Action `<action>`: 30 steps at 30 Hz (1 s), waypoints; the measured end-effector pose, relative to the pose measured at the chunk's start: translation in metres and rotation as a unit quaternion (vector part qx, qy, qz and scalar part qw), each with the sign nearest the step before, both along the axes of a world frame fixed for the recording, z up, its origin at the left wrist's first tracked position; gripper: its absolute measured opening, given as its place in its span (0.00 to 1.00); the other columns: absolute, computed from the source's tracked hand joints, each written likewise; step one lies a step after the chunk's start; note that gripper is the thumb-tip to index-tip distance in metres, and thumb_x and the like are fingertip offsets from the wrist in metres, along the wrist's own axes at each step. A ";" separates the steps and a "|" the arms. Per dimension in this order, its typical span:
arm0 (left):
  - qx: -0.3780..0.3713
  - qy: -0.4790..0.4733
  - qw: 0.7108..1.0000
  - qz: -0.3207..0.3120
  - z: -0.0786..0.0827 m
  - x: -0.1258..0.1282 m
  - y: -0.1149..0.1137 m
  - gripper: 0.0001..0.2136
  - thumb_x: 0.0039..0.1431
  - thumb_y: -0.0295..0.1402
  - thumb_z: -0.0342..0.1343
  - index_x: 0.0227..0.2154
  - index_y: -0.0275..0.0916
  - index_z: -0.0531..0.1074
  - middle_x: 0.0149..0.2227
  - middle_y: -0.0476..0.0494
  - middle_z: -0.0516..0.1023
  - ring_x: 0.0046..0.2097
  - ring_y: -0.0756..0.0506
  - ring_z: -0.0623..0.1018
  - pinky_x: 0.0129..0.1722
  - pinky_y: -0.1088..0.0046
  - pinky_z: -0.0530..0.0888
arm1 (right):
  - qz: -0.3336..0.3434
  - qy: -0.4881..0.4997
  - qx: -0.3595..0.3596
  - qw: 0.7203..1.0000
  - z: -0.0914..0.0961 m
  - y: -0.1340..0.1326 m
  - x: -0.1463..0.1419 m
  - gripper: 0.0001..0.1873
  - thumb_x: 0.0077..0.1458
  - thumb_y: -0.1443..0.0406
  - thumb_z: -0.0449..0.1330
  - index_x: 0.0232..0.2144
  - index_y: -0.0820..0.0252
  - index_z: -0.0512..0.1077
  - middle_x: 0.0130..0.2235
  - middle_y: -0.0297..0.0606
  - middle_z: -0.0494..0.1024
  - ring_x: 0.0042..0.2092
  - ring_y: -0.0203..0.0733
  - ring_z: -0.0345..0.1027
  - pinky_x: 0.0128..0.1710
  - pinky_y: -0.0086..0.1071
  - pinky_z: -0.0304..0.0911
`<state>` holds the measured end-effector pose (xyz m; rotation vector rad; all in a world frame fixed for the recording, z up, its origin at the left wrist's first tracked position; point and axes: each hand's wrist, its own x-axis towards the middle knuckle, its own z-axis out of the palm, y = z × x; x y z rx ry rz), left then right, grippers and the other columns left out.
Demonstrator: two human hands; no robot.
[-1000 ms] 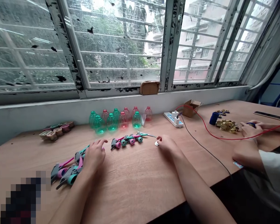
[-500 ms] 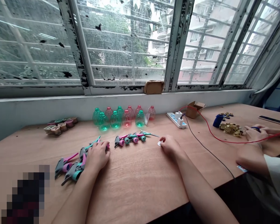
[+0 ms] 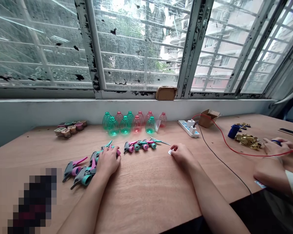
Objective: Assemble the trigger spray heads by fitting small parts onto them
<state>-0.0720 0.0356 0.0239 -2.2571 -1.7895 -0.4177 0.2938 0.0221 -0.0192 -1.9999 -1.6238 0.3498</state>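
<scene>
A long plywood workbench [image 3: 146, 195] runs beneath a barred window [image 3: 141, 48], with green and red clear plastic bottles [image 3: 125, 126] along its back and a power strip [image 3: 188, 128] whose red cord [image 3: 226, 142] trails toward a co-worker's hands [image 3: 274, 151] beside a heap of brass fittings [image 3: 247, 141]. The left hand [image 3: 108, 161] is curled, fingers closed over one of the grey-and-teal trigger sprayer heads [image 3: 81, 174]. The right hand [image 3: 183, 155] is loosely cupped at a small white disc [image 3: 170, 152] — whether it grips, I cannot tell. A careless nudge could skid that disc away — or topple the loosely piled heads
</scene>
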 end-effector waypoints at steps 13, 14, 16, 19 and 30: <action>0.077 -0.103 0.984 -0.127 0.021 0.006 -0.015 0.15 0.56 0.32 0.50 0.47 0.43 0.71 0.43 0.44 0.78 0.45 0.41 0.76 0.43 0.68 0.70 | 0.155 0.202 0.017 0.967 0.017 -0.008 -0.018 0.11 0.43 0.60 0.64 0.27 0.64 0.77 0.27 0.36 0.77 0.28 0.36 0.66 0.28 0.27 0.58; 0.076 -0.120 0.974 -0.176 0.020 0.009 -0.017 0.16 0.56 0.32 0.51 0.47 0.43 0.71 0.45 0.45 0.78 0.45 0.43 0.76 0.44 0.70 0.70 | 0.175 0.217 0.030 0.960 0.020 -0.010 -0.025 0.13 0.43 0.59 0.65 0.28 0.64 0.77 0.27 0.36 0.77 0.28 0.35 0.65 0.28 0.27 0.59; 0.053 -0.150 0.950 -0.268 0.013 0.020 -0.021 0.17 0.56 0.30 0.52 0.49 0.44 0.70 0.47 0.47 0.77 0.45 0.45 0.76 0.43 0.73 0.71 | 0.213 0.259 0.056 0.940 0.025 -0.015 -0.042 0.15 0.43 0.56 0.66 0.28 0.64 0.76 0.27 0.36 0.76 0.27 0.34 0.64 0.27 0.27 0.58; -0.019 -0.204 0.925 -0.318 -0.005 0.040 -0.028 0.19 0.56 0.29 0.54 0.51 0.45 0.69 0.45 0.46 0.78 0.38 0.48 0.76 0.38 0.75 0.71 | 0.282 0.347 0.067 0.892 0.027 -0.019 -0.068 0.16 0.42 0.55 0.68 0.27 0.63 0.76 0.27 0.35 0.76 0.28 0.34 0.65 0.29 0.28 0.59; -0.189 -0.304 0.870 -0.340 -0.020 0.061 -0.033 0.15 0.52 0.27 0.55 0.45 0.40 0.71 0.35 0.47 0.78 0.32 0.50 0.73 0.32 0.76 0.70 | 0.340 0.323 0.079 0.879 0.004 -0.020 -0.100 0.15 0.45 0.55 0.67 0.29 0.61 0.78 0.26 0.35 0.76 0.25 0.32 0.61 0.24 0.26 0.55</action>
